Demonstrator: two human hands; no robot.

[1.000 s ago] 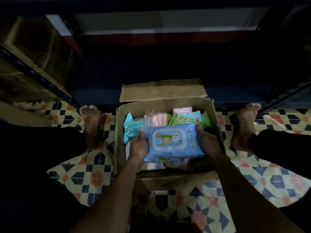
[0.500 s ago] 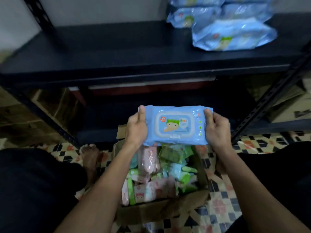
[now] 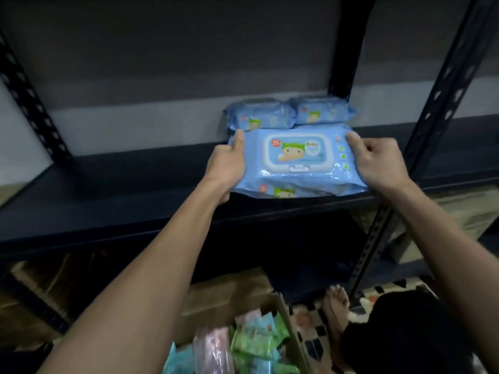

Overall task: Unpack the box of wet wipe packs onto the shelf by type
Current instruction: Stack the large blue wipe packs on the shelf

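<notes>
A large blue wipe pack [image 3: 297, 155] with a cartoon lid is gripped at both ends by my left hand [image 3: 226, 166] and my right hand [image 3: 378, 160]. It lies flat on top of another blue pack [image 3: 286, 190] at the front of the dark shelf [image 3: 108, 201]. Two more blue packs [image 3: 260, 116] [image 3: 322, 110] rest behind it against the wall. The cardboard box [image 3: 229, 295] stands on the floor below, holding several small pink, green and teal packs [image 3: 243, 344].
Perforated black uprights [image 3: 437, 103] [image 3: 29, 103] frame the shelf at right and left. A lower shelf runs beneath. My bare foot [image 3: 336, 300] and dark-clothed knee are on the patterned tile floor at the lower right. Cardboard boxes sit under the shelf at left and right.
Both hands carried the blue pack up from above the box and forward onto the stack on the shelf. My view tilted up from the box to the shelf.
</notes>
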